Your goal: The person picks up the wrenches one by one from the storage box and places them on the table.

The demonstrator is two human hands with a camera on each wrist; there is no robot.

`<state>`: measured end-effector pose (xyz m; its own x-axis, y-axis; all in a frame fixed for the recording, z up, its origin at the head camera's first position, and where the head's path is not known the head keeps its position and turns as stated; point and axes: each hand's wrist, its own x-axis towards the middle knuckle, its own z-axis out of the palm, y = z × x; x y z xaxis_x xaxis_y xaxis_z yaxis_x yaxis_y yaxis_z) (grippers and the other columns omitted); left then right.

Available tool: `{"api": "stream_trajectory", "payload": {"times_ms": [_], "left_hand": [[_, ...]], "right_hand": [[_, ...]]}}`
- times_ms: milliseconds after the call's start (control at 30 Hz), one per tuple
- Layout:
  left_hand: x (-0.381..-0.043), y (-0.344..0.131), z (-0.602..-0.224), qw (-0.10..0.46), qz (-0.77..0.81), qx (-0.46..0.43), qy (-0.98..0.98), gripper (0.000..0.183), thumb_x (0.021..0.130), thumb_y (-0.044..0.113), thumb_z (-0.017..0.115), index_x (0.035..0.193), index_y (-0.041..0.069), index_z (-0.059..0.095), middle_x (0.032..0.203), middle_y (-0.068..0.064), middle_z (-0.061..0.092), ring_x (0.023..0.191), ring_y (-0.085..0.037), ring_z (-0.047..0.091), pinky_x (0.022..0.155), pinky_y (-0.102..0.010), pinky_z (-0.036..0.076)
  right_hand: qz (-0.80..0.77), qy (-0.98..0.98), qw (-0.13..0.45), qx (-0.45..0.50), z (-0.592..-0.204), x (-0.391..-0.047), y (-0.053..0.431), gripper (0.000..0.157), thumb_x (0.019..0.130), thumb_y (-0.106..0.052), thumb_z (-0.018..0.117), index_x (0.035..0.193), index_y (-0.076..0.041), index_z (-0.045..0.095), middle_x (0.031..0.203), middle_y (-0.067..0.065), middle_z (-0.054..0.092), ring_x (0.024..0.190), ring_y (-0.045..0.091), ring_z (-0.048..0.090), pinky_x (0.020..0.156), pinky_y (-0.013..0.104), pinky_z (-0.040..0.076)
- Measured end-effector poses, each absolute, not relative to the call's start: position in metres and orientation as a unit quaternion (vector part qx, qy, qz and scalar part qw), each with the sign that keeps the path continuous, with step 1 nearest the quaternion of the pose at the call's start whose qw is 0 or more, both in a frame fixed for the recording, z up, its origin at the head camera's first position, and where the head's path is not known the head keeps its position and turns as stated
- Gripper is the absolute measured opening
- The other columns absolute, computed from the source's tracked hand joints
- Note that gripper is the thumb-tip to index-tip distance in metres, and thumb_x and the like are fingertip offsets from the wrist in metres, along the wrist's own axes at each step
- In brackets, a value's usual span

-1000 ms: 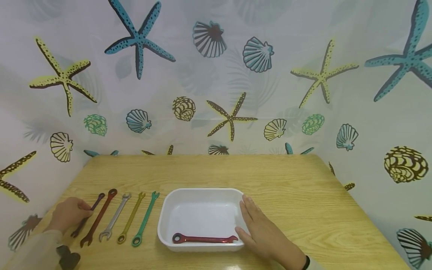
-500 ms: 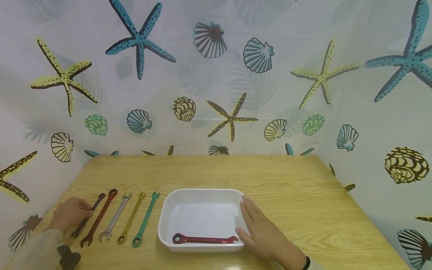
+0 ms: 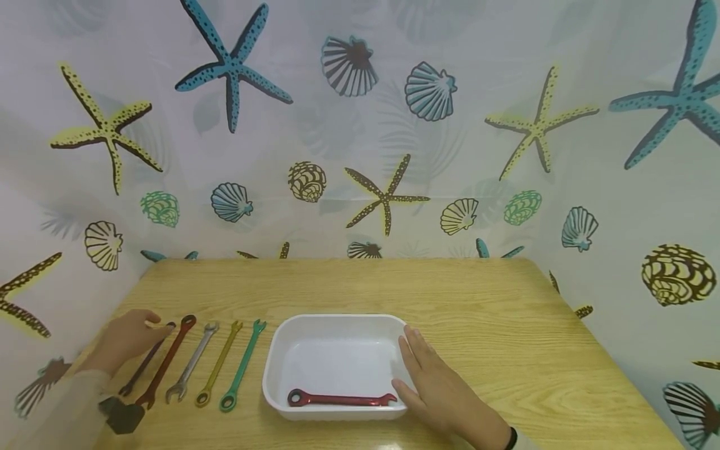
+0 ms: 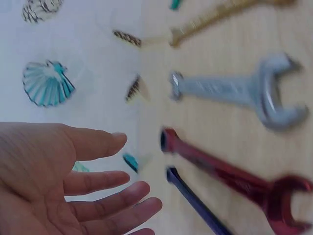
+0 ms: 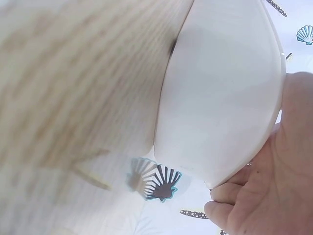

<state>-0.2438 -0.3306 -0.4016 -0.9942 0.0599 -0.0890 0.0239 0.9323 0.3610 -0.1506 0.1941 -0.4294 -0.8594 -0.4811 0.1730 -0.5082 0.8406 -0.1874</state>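
Observation:
My left hand [image 3: 128, 337] hovers at the far end of a dark purple wrench [image 3: 147, 365], its fingers loosely spread with nothing between them. In the left wrist view thumb and fingers stand apart, with the wrench ends just beyond them. Next to the purple wrench lie a dark red wrench [image 3: 167, 365], a silver wrench [image 3: 194, 361], a gold wrench [image 3: 220, 364] and a green wrench [image 3: 244, 365]. My right hand [image 3: 439, 387] rests with straight fingers against the right rim of a white tray [image 3: 270, 359]. Inside the tray, along its near side, lies a bright red wrench [image 3: 343, 399].
The wooden table [image 3: 478, 294] runs back to a wall covering [image 3: 360, 137] printed with starfish and shells. The same covering rises along the left and right sides. The tray's outer wall [image 5: 220, 93] fills the middle of the right wrist view.
My left hand has let go of the purple wrench and moved up and slightly right, towards its far end. The purple wrench still lies in its place. My right hand and the tray have not moved.

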Motion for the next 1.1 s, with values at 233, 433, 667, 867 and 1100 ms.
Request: {"api": "stream_trajectory", "payload": {"times_ms": [233, 433, 667, 867, 1100], "left_hand": [[-0.243, -0.281, -0.379, 0.099, 0.324, 0.072, 0.938, 0.065, 0.097, 0.041, 0.052, 0.133, -0.012, 0.044, 0.120, -0.033, 0.058, 0.101, -0.040, 0.062, 0.080, -0.048, 0.053], [-0.234, -0.234, -0.365, 0.126, 0.399, 0.122, 0.900, 0.059, 0.096, 0.038, 0.056, 0.137, -0.002, 0.045, 0.124, -0.023, 0.058, 0.108, -0.034, 0.060, 0.087, -0.046, 0.052], [-0.220, -0.183, -0.362, 0.149, 0.415, 0.164, 0.882, 0.051, 0.093, 0.037, 0.061, 0.133, 0.007, 0.054, 0.120, -0.011, 0.062, 0.112, -0.031, 0.058, 0.088, -0.047, 0.051], [-0.210, -0.146, -0.374, 0.162, 0.431, 0.238, 0.855, 0.040, 0.091, 0.026, 0.065, 0.124, 0.004, 0.060, 0.111, -0.010, 0.065, 0.103, -0.026, 0.062, 0.086, -0.041, 0.053], [-0.205, -0.107, -0.396, 0.177, 0.410, 0.292, 0.846, 0.035, 0.084, 0.013, 0.073, 0.115, 0.000, 0.064, 0.102, -0.012, 0.066, 0.095, -0.026, 0.065, 0.082, -0.036, 0.055]], "right_hand": [[0.120, -0.958, 0.048, 0.257, -0.429, -0.150, 0.195, 0.069, 0.101, -0.044, 0.039, 0.147, 0.007, 0.027, 0.156, 0.023, 0.015, 0.144, 0.036, 0.017, 0.112, 0.049, 0.025], [0.120, -0.958, 0.050, 0.256, -0.430, -0.150, 0.195, 0.070, 0.101, -0.044, 0.040, 0.147, 0.006, 0.026, 0.157, 0.022, 0.015, 0.144, 0.035, 0.016, 0.112, 0.049, 0.025], [0.121, -0.958, 0.045, 0.255, -0.429, -0.150, 0.194, 0.070, 0.101, -0.044, 0.038, 0.148, 0.005, 0.026, 0.157, 0.021, 0.014, 0.144, 0.035, 0.016, 0.113, 0.048, 0.024], [0.116, -0.959, 0.048, 0.255, -0.429, -0.151, 0.195, 0.070, 0.101, -0.044, 0.039, 0.147, 0.006, 0.026, 0.157, 0.022, 0.014, 0.144, 0.035, 0.016, 0.113, 0.048, 0.024], [0.119, -0.959, 0.044, 0.254, -0.427, -0.150, 0.195, 0.070, 0.101, -0.045, 0.039, 0.147, 0.006, 0.026, 0.157, 0.022, 0.015, 0.144, 0.036, 0.016, 0.112, 0.049, 0.025]]}}
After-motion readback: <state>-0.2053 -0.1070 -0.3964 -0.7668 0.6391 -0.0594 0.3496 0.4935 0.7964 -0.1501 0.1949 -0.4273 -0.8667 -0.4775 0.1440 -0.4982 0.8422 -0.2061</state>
